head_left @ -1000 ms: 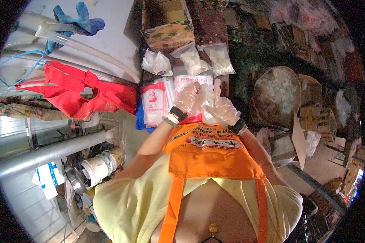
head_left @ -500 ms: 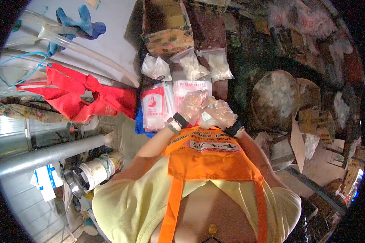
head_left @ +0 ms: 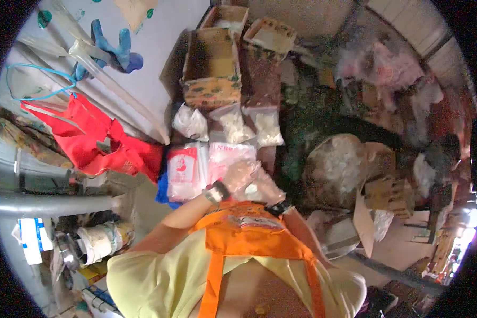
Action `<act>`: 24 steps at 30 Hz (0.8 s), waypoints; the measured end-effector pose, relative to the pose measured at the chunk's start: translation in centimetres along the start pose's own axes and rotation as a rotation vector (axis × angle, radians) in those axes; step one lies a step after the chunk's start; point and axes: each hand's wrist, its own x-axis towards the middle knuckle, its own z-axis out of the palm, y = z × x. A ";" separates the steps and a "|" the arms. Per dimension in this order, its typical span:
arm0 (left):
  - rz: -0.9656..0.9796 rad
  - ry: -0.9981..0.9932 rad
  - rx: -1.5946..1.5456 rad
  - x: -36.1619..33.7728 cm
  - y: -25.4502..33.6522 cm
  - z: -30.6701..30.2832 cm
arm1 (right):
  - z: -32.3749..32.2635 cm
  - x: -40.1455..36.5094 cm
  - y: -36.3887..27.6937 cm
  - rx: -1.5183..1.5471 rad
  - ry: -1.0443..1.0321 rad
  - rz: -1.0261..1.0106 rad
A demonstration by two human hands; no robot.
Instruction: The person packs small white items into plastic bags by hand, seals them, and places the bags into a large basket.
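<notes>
Both my hands are in clear plastic gloves, close together just above the orange apron [head_left: 259, 233]. The fingers of my left hand [head_left: 240, 176] are curled and closed, over the lower part of a pack of red-printed plastic bags [head_left: 228, 155]. Touching or nearly touching it, my right hand [head_left: 268, 190] is also closed, with a small white thing [head_left: 252, 188] showing at its fingers. Blur hides what that is. To the left lies another pack of printed bags [head_left: 182, 172]. Beyond are three filled clear bags: one white [head_left: 191, 123], two with pale contents [head_left: 234, 127], [head_left: 268, 127].
A cardboard box [head_left: 212, 63] stands behind the bags, with smaller boxes [head_left: 270, 36] farther back. A red apron [head_left: 103, 138] and blue gloves [head_left: 111, 50] lie left. On the right are a large plastic-lined container [head_left: 336, 164] and cardboard [head_left: 389, 196].
The view has shifted, so the bags and boxes appear lower and slightly left, with more boxes visible at the back. My hands remain together near the apron; the white thing shows between them.
</notes>
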 end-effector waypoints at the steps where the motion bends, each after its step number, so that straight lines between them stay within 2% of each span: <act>1: 0.015 -0.018 0.001 -0.2 0.4 -0.4 | 0.0 -0.1 -0.1 0.089 -0.001 0.044; 2: 0.032 -0.033 0.004 -0.3 0.6 -0.9 | -0.4 -0.4 0.5 -0.030 -0.056 0.053; 4: -0.084 -0.264 -0.083 -0.5 -0.4 -0.1 | -1.8 -1.2 2.1 -0.296 -0.184 0.057; 6: 0.009 -0.267 -0.022 -1.0 0.4 -0.6 | -3.7 -1.6 4.3 -0.534 -0.279 0.045; 7: 0.043 -0.177 0.026 -1.9 -0.7 1.5 | -4.7 -1.6 5.6 -0.628 -0.317 0.039; 10: -0.009 -0.158 -0.037 -2.3 -1.1 3.1 | -4.4 -0.9 6.8 -0.927 -0.092 0.206; 11: 0.141 -0.100 0.062 -2.7 -1.6 3.4 | -4.1 -0.7 6.3 -0.968 -0.048 0.300; 13: -0.015 -0.202 -0.151 -2.4 -0.7 2.4 | -3.7 -0.8 5.6 -1.083 -0.032 0.028; 14: 0.012 -0.215 -0.146 -2.4 -1.4 4.2 | -3.7 -1.0 5.4 -1.134 -0.020 -0.108; 15: 0.039 -0.228 -0.141 -2.4 -2.1 6.0 | -4.3 -1.3 6.2 -1.172 -0.015 -0.155; 16: 0.073 -0.137 -0.062 -2.5 -1.6 6.2 | -5.0 -1.5 7.0 -1.211 -0.008 -0.201; 17: 0.106 -0.045 0.020 -2.5 -1.3 6.1 | -7.1 -1.6 10.0 -1.241 -0.010 -0.160; 18: 0.135 0.046 0.106 -2.6 -1.0 6.1 | -6.3 -1.7 8.4 -1.239 0.018 -0.142; 19: 0.101 -0.029 0.139 -2.4 -2.6 8.7 | -5.1 -1.7 6.2 -1.236 0.046 -0.123; 22: -0.071 -0.097 0.188 -1.2 -0.9 7.3 | 0.0 -1.4 -0.8 -1.053 0.216 -0.276; 23: 0.007 0.056 0.238 -1.3 -1.9 8.8 | 1.0 -1.1 -2.8 -0.983 0.194 -0.170; 24: -0.037 -0.013 0.284 -0.9 -1.4 8.3 | 1.9 -0.7 -4.6 -0.909 0.175 -0.068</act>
